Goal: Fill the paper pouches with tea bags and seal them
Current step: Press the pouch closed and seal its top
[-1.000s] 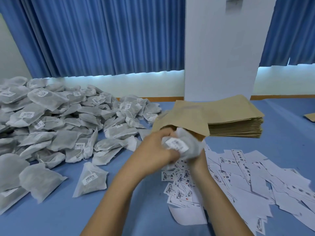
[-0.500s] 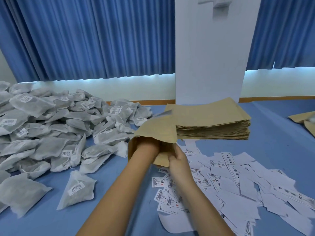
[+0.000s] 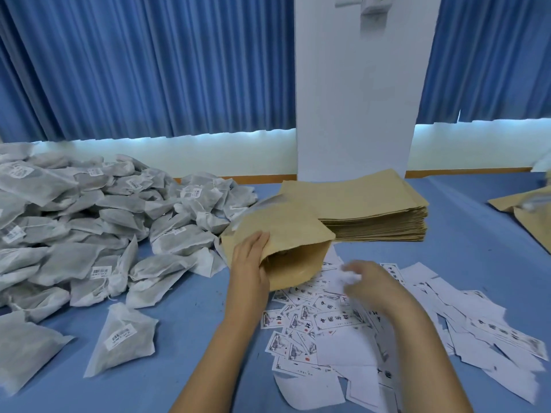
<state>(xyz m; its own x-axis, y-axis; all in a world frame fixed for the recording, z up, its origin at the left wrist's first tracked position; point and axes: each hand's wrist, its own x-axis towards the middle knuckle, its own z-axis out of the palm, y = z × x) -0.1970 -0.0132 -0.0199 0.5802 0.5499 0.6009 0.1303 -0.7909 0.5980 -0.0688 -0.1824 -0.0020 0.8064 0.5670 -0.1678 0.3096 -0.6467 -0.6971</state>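
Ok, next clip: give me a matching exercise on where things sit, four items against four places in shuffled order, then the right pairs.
Things
1. tea bag pile
2. pouch stack
3. printed labels
4. open pouch

Places
A. gripped by the left hand
B. scattered on the right part of the table
C. heaped on the table's left side
D. far centre, in front of the white pillar

Pairs: 1-C, 2-D, 3-B, 4-A
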